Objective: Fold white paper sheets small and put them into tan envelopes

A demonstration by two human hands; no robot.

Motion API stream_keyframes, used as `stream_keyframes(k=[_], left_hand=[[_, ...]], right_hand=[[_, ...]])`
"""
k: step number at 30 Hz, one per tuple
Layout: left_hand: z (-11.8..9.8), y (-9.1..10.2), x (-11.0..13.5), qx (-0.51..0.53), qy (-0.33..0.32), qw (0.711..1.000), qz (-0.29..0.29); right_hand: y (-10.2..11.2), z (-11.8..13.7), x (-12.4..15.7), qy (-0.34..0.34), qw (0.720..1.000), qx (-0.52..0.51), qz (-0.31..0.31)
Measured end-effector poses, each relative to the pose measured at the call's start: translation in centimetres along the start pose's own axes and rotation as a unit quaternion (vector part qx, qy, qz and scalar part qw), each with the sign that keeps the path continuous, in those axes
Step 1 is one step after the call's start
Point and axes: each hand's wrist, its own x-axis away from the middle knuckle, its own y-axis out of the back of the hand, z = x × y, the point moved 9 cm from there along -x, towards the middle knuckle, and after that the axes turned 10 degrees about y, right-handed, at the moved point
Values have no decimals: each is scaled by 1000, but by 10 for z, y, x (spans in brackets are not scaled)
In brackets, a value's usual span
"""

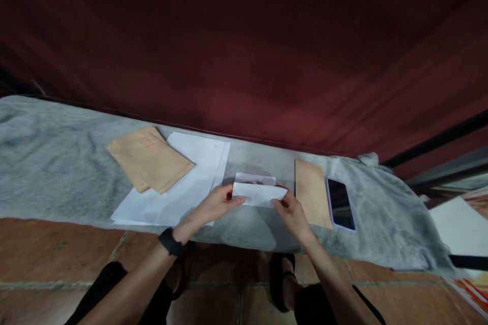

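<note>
Between my two hands is a folded sheet of white paper, held up a little over the grey cloth. My left hand pinches its left end, thumb in front and fingers behind. The right end is pinched the same way by my right hand. Just behind the held sheet, a second white paper piece shows; whether it is part of the same sheet I cannot tell. To the right of my right hand lies a brown envelope. White sheets lie left of my left hand, partly under several brown envelopes.
A grey cloth covers the long, narrow surface. A phone with a purple case lies beside the right envelope. Dark red fabric hangs along the far edge. White paper and dark bars are at the far right. Tiled floor lies below.
</note>
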Motion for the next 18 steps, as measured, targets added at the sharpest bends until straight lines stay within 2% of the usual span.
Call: stream_keyframes(k=[5, 9, 13, 18], left_hand=[[10, 3, -8, -23, 10, 997, -79], [6, 6, -6, -108, 28, 985, -134], [8, 7, -5, -149, 35, 973, -170], [3, 2, 0, -216, 4, 955, -201]], right_hand=[[1, -3, -4, 2, 999, 28, -32], [2, 1, -5, 9, 994, 104, -45], [2, 5, -4, 29, 983, 178, -44], [-2, 5, -6, 35, 973, 226, -27]])
